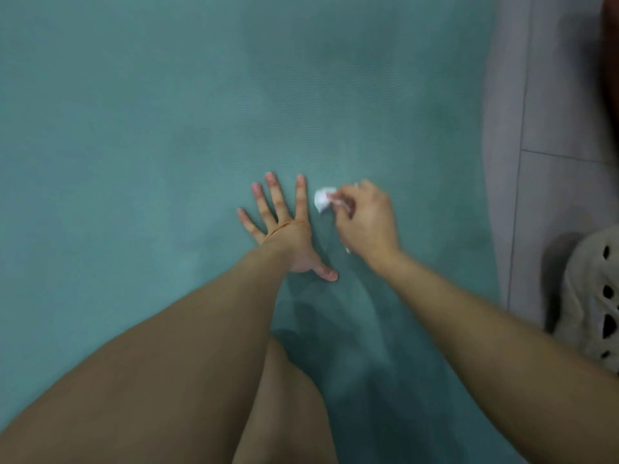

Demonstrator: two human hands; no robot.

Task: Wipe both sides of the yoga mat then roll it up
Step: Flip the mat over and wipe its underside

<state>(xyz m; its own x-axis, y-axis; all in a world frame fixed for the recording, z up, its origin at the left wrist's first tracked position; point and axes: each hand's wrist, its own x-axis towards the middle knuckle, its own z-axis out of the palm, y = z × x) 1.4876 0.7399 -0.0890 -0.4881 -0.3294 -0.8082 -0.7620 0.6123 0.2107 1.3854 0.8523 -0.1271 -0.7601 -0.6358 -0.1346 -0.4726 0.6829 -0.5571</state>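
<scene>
Mid-wipe on the teal mat: one hand braces, the other rubs.

The right hand's point(365, 222) fingertips pinch a small white wad of tissue point(322, 199) at its 10 o'clock and press it on the yoga mat point(167, 112). The left hand point(281, 229) lies flat beside it, fingers spread straight toward 12, pinning the surface. The mat lies unrolled on the tiled floor point(562, 112), its edge at 3 o'clock, with a perforated shoe point(593, 296) beyond at 4. It looks soft, light and floppy with a grippy weave, so I'd say it is best turned or rolled from an end edge with both hands.
</scene>
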